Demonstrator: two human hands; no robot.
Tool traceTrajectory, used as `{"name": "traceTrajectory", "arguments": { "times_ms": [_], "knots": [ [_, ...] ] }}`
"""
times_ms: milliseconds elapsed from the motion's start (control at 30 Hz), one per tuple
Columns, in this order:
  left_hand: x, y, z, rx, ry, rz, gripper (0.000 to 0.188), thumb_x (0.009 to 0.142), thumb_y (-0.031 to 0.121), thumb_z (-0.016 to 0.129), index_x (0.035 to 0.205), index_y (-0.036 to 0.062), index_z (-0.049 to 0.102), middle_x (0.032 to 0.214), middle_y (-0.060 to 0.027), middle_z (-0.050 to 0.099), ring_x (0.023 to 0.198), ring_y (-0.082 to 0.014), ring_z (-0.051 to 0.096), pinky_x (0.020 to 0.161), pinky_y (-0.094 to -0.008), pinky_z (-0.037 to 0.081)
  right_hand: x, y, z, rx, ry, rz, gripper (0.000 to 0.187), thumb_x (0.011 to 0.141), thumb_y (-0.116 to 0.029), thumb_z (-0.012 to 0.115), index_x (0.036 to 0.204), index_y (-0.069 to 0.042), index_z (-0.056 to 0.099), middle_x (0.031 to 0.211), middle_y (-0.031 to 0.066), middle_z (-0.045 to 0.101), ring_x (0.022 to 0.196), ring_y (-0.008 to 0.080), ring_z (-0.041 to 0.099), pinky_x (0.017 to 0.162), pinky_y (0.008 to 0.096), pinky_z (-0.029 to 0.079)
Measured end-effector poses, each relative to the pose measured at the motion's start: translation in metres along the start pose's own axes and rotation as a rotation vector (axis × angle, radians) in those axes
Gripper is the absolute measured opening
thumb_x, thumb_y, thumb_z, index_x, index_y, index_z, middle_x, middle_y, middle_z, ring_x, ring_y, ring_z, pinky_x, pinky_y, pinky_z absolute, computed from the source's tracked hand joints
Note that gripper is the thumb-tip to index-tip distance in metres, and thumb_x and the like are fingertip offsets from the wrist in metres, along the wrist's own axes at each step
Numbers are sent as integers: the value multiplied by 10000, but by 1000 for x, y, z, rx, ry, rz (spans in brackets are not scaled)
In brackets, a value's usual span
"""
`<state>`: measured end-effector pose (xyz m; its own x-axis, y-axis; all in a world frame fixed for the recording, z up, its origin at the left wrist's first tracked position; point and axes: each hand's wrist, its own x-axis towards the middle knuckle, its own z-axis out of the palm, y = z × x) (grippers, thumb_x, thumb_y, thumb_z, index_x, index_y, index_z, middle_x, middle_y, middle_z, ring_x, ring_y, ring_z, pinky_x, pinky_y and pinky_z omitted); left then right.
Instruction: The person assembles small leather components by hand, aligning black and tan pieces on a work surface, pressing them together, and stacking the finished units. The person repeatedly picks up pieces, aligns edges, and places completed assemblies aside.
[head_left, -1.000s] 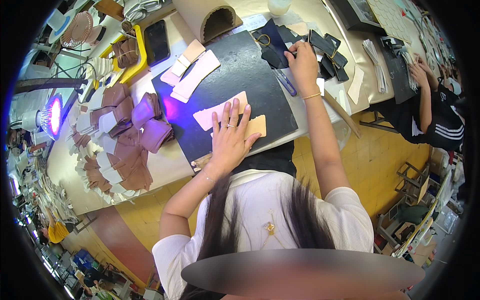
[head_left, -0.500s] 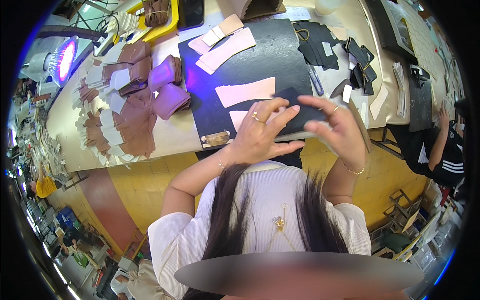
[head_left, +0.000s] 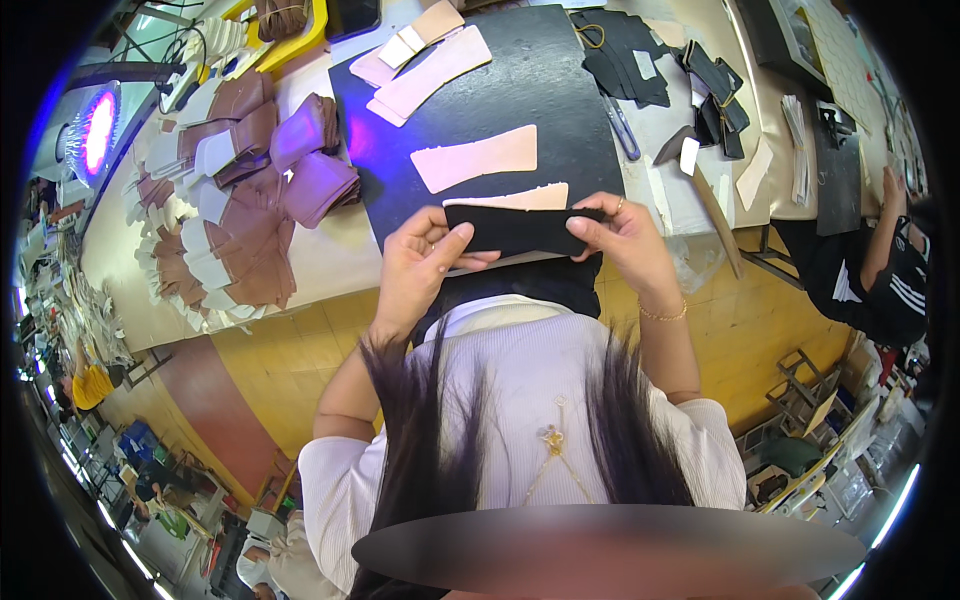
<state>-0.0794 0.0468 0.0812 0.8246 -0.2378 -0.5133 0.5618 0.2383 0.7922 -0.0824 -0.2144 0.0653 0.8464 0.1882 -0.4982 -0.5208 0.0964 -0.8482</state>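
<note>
A black, strip-like piece of leather or fabric [head_left: 515, 231] is stretched level between my two hands near the table's front edge. My left hand [head_left: 425, 258] pinches its left end between thumb and fingers. At the other end, my right hand [head_left: 628, 246] grips it the same way. Just behind it lies a pale pink leather piece [head_left: 515, 197], partly covered by the black one. Another pale pink piece with flared ends [head_left: 478, 158] rests farther back on the black work mat [head_left: 545, 75].
Stacked pink pieces [head_left: 435, 75] lie at the mat's far left. Fanned brown leather pieces [head_left: 240, 220] and a glowing lamp [head_left: 98, 130] are on the left. To the right are black pieces [head_left: 622, 60], a slim blue-grey tool [head_left: 622, 128] and a hammer [head_left: 714, 205]. Another person [head_left: 865, 270] is at far right.
My hands have moved apart. The black piece, earlier mostly behind my right hand, is now nearer me and held at both ends. My view has shifted slightly.
</note>
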Motion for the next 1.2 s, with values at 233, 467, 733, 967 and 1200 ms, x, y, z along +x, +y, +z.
{"name": "traceTrajectory", "arguments": {
  "times_ms": [233,467,733,967,1200],
  "knots": [
    [10,-31,-29,241,93,-188,228,946,181,673,852,-14,604,704,-81,651,638,-192,713,532,-238,551,8,30,-2,-62,80,27,194,887,-167,747,927,-1,656,737,1,638,572,58,591,554,190,510],
    [23,-25,-33,337,125,-235,299,931,252,697,851,-16,595,661,-105,657,516,-156,654,458,-240,512,20,21,3,-262,221,112,211,885,-172,743,868,17,652,682,43,660,577,87,647,521,209,523],
    [27,-25,-28,410,170,-230,307,929,248,697,829,-23,591,608,-100,633,459,-143,622,400,-238,471,27,12,11,-380,277,135,222,880,-180,746,855,17,646,661,50,657,549,92,652,481,203,503],
    [27,-27,-26,422,184,-219,310,930,253,698,838,-15,572,586,-103,624,423,-140,599,361,-229,437,26,10,13,-411,289,126,219,884,-180,742,845,12,645,659,45,656,540,84,644,478,201,501],
    [28,-25,-23,461,196,-214,305,931,241,696,829,-19,574,580,-106,623,413,-141,594,354,-229,429,26,9,15,-418,297,128,212,885,-175,735,838,14,651,656,48,661,539,81,644,483,204,504]
  ]
}}
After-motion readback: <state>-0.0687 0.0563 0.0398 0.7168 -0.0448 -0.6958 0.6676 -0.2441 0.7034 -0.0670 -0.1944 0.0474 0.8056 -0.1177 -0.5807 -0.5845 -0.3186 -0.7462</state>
